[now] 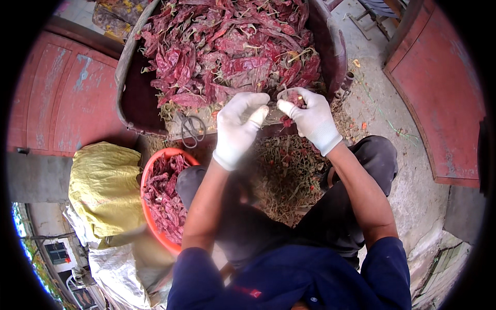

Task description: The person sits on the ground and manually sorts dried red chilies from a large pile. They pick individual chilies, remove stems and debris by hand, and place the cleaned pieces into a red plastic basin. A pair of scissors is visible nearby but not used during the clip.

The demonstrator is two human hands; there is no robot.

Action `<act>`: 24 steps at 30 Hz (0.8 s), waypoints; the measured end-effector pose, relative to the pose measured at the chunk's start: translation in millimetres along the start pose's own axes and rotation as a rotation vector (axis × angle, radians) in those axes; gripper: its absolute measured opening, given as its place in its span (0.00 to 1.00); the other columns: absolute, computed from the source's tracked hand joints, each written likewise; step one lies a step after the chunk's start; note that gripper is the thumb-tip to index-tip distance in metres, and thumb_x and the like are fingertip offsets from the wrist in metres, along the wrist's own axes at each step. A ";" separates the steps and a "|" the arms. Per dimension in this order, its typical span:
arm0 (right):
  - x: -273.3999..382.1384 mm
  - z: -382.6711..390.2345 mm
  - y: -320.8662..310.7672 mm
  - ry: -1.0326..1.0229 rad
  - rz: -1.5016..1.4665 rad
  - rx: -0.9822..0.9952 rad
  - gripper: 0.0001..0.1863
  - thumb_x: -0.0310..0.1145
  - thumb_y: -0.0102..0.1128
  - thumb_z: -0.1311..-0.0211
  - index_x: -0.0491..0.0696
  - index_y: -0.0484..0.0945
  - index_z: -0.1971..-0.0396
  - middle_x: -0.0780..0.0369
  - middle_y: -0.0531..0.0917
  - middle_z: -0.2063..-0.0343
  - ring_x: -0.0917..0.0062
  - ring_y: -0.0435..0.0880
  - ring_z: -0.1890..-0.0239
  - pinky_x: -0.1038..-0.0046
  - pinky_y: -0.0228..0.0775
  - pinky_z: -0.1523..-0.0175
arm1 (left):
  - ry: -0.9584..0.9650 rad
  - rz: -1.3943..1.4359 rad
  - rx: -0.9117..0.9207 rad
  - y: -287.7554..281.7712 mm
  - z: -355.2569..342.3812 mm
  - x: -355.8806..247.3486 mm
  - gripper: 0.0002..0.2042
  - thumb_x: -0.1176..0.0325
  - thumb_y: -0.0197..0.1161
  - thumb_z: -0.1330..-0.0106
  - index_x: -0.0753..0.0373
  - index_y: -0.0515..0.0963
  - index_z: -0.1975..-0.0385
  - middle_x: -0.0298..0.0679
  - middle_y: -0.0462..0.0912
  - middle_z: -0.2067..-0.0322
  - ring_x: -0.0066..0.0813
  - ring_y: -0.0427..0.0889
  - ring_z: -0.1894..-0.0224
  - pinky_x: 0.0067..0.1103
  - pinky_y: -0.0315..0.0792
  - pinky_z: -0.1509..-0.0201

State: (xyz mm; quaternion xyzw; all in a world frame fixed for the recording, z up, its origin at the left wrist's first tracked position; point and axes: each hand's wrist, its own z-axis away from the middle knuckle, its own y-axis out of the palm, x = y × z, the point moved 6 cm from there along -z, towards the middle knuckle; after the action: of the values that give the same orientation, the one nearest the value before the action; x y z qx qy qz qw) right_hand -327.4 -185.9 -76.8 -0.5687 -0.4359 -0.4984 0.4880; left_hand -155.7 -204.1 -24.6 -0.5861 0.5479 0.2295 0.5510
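Both my hands wear white knit gloves at the front edge of a large dark-red tub heaped with dried red chili peppers. My left hand has its fingers curved, apart from the thumb, with nothing visible between them. Just to its right, my right hand is closed on a dried chili, partly hidden by the fingers. Dark-handled scissors lie at the tub's near edge, left of my left hand. An orange-red basin of chilies stands by my left leg.
A yellow woven sack and white sacks sit at the left. Faded red metal doors flank the tub, another at right. Stems and debris cover the ground between my legs. A metal frame stands at back right.
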 end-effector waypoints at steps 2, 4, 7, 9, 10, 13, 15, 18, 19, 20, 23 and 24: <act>7.7 1.5 7.4 -0.111 0.152 0.011 0.16 0.38 0.69 0.42 0.46 0.82 0.57 0.59 0.84 0.75 0.73 0.84 0.76 0.71 0.74 0.67 | -0.087 0.103 0.014 2.3 1.5 9.2 0.15 0.67 0.69 0.36 0.68 0.81 0.54 0.34 0.84 0.61 0.20 0.81 0.60 0.19 0.74 0.51; 14.2 6.5 11.5 -0.129 0.286 0.036 0.17 0.40 0.69 0.43 0.46 0.81 0.57 0.56 0.85 0.73 0.68 0.86 0.72 0.68 0.76 0.63 | -0.186 0.210 0.049 9.3 2.7 13.0 0.16 0.66 0.69 0.36 0.68 0.80 0.53 0.34 0.85 0.61 0.19 0.81 0.62 0.18 0.75 0.53; 20.7 7.1 14.5 -0.229 0.372 0.075 0.15 0.38 0.68 0.42 0.45 0.81 0.60 0.56 0.84 0.75 0.69 0.86 0.74 0.68 0.75 0.67 | -0.292 0.286 0.085 10.5 2.8 24.7 0.14 0.67 0.69 0.36 0.66 0.80 0.54 0.34 0.85 0.64 0.20 0.82 0.65 0.18 0.77 0.59; 17.0 5.5 14.7 -0.109 0.269 0.177 0.13 0.37 0.67 0.42 0.43 0.81 0.62 0.58 0.83 0.77 0.73 0.84 0.78 0.71 0.73 0.73 | -0.319 0.359 0.094 12.6 2.6 27.2 0.13 0.69 0.69 0.37 0.66 0.80 0.55 0.35 0.85 0.65 0.21 0.82 0.67 0.19 0.78 0.61; 10.9 5.6 16.3 0.032 0.169 0.260 0.13 0.36 0.67 0.41 0.43 0.80 0.62 0.59 0.82 0.78 0.76 0.82 0.81 0.72 0.71 0.76 | -0.306 0.382 0.102 13.4 3.3 30.4 0.12 0.69 0.69 0.37 0.66 0.80 0.56 0.35 0.85 0.66 0.21 0.83 0.67 0.19 0.79 0.62; 1.8 13.0 21.0 0.277 -0.113 0.395 0.11 0.34 0.65 0.40 0.42 0.80 0.64 0.65 0.79 0.81 0.82 0.75 0.86 0.77 0.64 0.82 | -0.302 0.438 0.152 13.7 4.9 31.6 0.10 0.72 0.69 0.37 0.67 0.80 0.59 0.37 0.84 0.66 0.24 0.83 0.68 0.21 0.80 0.63; -1.9 17.6 21.0 0.344 -0.247 0.446 0.09 0.32 0.64 0.38 0.43 0.79 0.63 0.68 0.77 0.80 0.86 0.68 0.88 0.80 0.58 0.84 | -0.244 0.467 0.190 16.8 5.1 24.5 0.08 0.76 0.68 0.38 0.70 0.80 0.61 0.39 0.82 0.64 0.27 0.84 0.67 0.22 0.80 0.62; -3.3 25.3 21.4 0.466 -0.413 0.511 0.07 0.31 0.63 0.39 0.44 0.79 0.64 0.67 0.78 0.79 0.87 0.66 0.89 0.81 0.55 0.85 | -0.114 0.452 0.225 19.0 6.7 3.6 0.06 0.82 0.66 0.40 0.73 0.80 0.64 0.41 0.77 0.61 0.32 0.85 0.64 0.24 0.80 0.60; -5.7 27.2 21.0 0.508 -0.414 0.514 0.07 0.30 0.62 0.39 0.45 0.79 0.64 0.67 0.78 0.78 0.87 0.65 0.89 0.81 0.52 0.86 | -0.104 0.415 0.231 19.2 7.3 -0.6 0.06 0.83 0.66 0.40 0.73 0.80 0.64 0.42 0.76 0.60 0.33 0.85 0.64 0.25 0.80 0.60; -7.7 27.8 20.8 0.526 -0.431 0.510 0.06 0.30 0.62 0.39 0.45 0.79 0.64 0.67 0.78 0.77 0.87 0.65 0.89 0.81 0.52 0.86 | -0.094 0.378 0.237 19.6 7.0 -3.5 0.06 0.84 0.65 0.40 0.74 0.79 0.64 0.43 0.74 0.59 0.35 0.85 0.64 0.25 0.81 0.61; -8.8 27.9 22.1 0.551 -0.429 0.493 0.06 0.30 0.63 0.39 0.45 0.79 0.64 0.67 0.78 0.78 0.87 0.65 0.89 0.80 0.51 0.86 | -0.013 0.252 0.226 17.3 4.8 3.2 0.06 0.76 0.66 0.36 0.72 0.81 0.64 0.40 0.80 0.61 0.26 0.83 0.63 0.21 0.79 0.61; -5.1 27.6 22.0 0.540 -0.393 0.480 0.07 0.30 0.63 0.39 0.45 0.79 0.64 0.67 0.77 0.79 0.87 0.64 0.89 0.80 0.51 0.86 | 0.026 0.188 0.220 16.2 4.6 5.2 0.07 0.73 0.66 0.35 0.71 0.81 0.63 0.39 0.81 0.61 0.23 0.82 0.62 0.19 0.78 0.60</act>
State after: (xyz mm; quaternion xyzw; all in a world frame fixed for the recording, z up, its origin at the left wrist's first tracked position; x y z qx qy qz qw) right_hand -302.5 -161.7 -85.3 -0.1931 -0.4965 -0.5976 0.5992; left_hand -167.1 -198.6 -36.9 -0.4711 0.6296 0.2109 0.5807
